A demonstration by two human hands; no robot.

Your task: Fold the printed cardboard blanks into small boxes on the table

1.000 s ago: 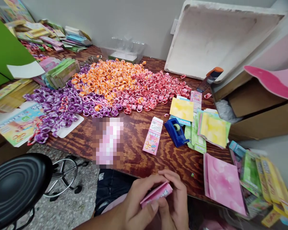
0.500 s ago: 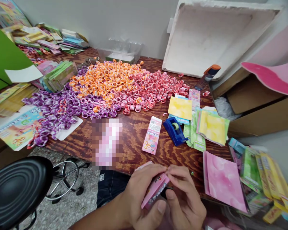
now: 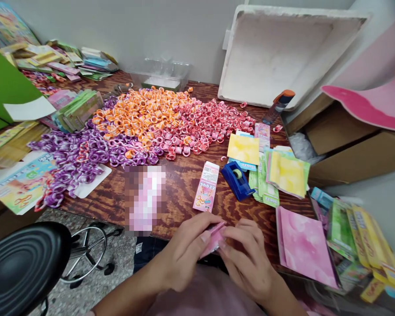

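Pinching a small pink paper packet [image 3: 213, 237] between them, the left hand [image 3: 184, 259] and the right hand [image 3: 250, 259] met just over the near edge of the wooden table [image 3: 181, 184], above the person's lap. The left thumb and fingertips closed on the packet's left side, while the right hand's fingers curled onto its right end; most of the packet was hidden by the fingers, so whether it was being folded or opened could not be told. Judged by its look, it was thin printed card or paper: very light, flexible, easily creased or torn, and slightly glossy, so probably a little slippery. A light fingertip grip at the edges or corners, as both hands showed, seemed the sensible hold, since squeezing the flat faces would likely crush it. Another pink packet [image 3: 206, 186] of similar print lay flat on the table just beyond the hands, with a blue tape dispenser [image 3: 237, 180] near it to the right. Beside the dispenser lay yellow and green card sheets [image 3: 285, 173], and a pink sheet [image 3: 304, 245] rested at the table's right corner. Farther back spread a wide heap of small plastic rings [image 3: 151, 123], purple at left, orange in the middle, red at right. A white tray [image 3: 276, 57] leaned against the wall, and a black stool [image 3: 23, 263] stood at lower left.
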